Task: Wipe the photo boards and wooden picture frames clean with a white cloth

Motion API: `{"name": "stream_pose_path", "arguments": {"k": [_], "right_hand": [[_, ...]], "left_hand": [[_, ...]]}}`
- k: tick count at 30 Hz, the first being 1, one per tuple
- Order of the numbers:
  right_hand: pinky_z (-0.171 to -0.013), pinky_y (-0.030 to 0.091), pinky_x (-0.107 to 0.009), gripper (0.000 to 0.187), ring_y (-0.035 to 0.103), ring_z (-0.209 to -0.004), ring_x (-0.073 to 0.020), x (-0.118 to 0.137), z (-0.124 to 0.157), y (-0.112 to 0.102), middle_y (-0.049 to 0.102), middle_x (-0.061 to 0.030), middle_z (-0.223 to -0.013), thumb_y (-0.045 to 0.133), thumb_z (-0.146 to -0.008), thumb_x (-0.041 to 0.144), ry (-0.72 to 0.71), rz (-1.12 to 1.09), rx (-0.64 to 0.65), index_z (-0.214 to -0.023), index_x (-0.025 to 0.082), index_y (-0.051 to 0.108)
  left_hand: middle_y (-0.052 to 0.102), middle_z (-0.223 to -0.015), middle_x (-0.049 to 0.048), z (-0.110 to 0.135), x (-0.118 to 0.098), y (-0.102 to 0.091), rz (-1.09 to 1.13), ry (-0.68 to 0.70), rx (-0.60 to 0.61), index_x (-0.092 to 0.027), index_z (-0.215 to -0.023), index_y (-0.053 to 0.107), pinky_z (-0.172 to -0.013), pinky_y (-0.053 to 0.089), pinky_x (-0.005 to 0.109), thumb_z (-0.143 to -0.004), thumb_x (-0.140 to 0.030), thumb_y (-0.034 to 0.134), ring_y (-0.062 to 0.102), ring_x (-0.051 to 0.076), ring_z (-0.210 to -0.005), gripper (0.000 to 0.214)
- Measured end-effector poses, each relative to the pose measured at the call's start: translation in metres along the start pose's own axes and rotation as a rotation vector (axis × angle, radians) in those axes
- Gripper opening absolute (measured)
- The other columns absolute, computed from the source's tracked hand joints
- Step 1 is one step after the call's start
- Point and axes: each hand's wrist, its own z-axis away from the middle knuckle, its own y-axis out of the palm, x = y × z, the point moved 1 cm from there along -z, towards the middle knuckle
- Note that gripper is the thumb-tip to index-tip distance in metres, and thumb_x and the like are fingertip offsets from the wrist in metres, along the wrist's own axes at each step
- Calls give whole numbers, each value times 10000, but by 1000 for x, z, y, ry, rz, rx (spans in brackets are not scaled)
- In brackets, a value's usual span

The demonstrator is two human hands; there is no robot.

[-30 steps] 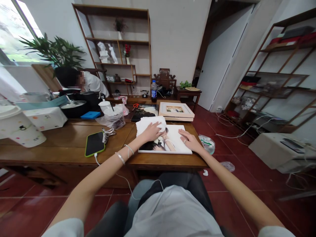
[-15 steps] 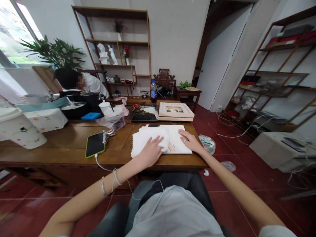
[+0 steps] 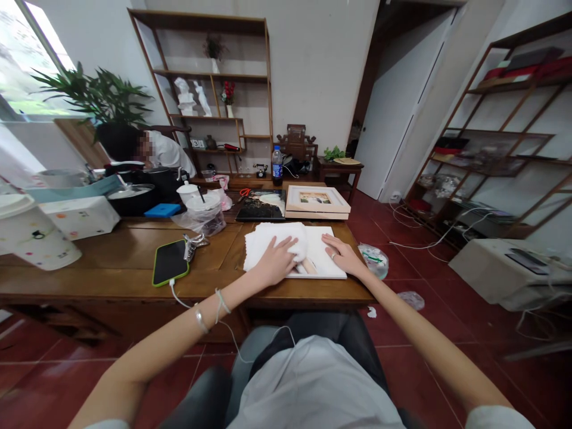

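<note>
My left hand (image 3: 277, 260) lies flat on a bunched white cloth (image 3: 259, 239), its fingers spread and pressing down on it. Beneath the cloth is a flat white panel (image 3: 322, 268) with a partly visible picture on its face. The cloth covers the panel's left part and hangs past its left edge. Stretched over the panel's right side, my right hand (image 3: 343, 255) rests with fingers extended and wears a ring. Whatever lies under the cloth and my left palm is hidden.
Behind the panel lie a framed picture (image 3: 318, 202) and a dark glossy board (image 3: 260, 205). A phone (image 3: 171, 263) on a cable, a bagged cup (image 3: 206, 208) and a paper cup (image 3: 38, 232) stand left. A person (image 3: 165, 152) bends over the table's far left.
My left hand and the cloth have shifted slightly away from me and to the right. The cloth now covers the dark mark on the panel's far edge. My right hand stays in place.
</note>
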Motion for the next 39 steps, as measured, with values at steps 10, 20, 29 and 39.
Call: {"name": "stream_pose_path", "arguments": {"k": [10,20,29,39], "right_hand": [[-1101,298,-442,369,441,-1264,-219,4,0,-2,554,-58,-1295,513,-816,232,8,10,3,-1169,226,622],[-1098,305,-433,380,442,-1263,-222,3,0,-1,550,-83,-1297,487,-825,232,-1,35,7,-1179,189,618],[-1091,309,-448,381,449,-1257,-230,6,-1,-2,554,-70,-1293,509,-806,216,0,20,9,-1169,217,623],[-1101,296,-438,385,441,-1264,-219,3,-1,-1,556,-52,-1293,511,-808,223,-2,20,5,-1178,233,617]], "left_hand": [[410,-1416,121,-51,33,20,9,-79,-28,-163,-1122,620,-1072,231,518,-939,-340,349,308,271,-1338,371],[430,-1390,148,-13,-22,-3,-83,-30,20,-155,-1030,664,-1012,320,526,-917,-265,391,355,327,-1298,316],[411,-1410,134,24,-64,-20,-57,139,34,-157,-988,689,-998,349,537,-901,-243,410,364,340,-1295,305],[396,-1423,131,-29,-4,2,40,-8,18,-154,-1077,641,-1055,281,512,-931,-356,381,323,300,-1330,360]]}}
